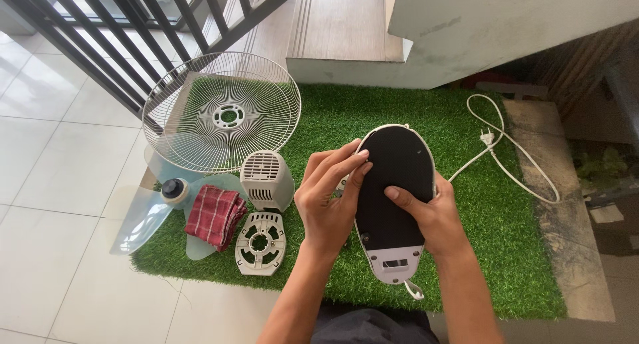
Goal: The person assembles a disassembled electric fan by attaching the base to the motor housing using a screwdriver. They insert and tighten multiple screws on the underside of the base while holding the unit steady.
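- Fan base (394, 197), oval, dark underside up, is held over the green turf mat (492, 251).
- Left hand (331, 197) grips its left edge, fingers curled on top.
- Right hand (429, 214) clasps the right edge, thumb across.
- Motor housing (266, 179), checked cloth (214, 214) and wire guard (221, 114) lie to the left.

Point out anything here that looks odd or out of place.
A fan lies in pieces on the green artificial turf: white wire guard propped up, translucent blade flat. Both hands hold the oval white base underside up.
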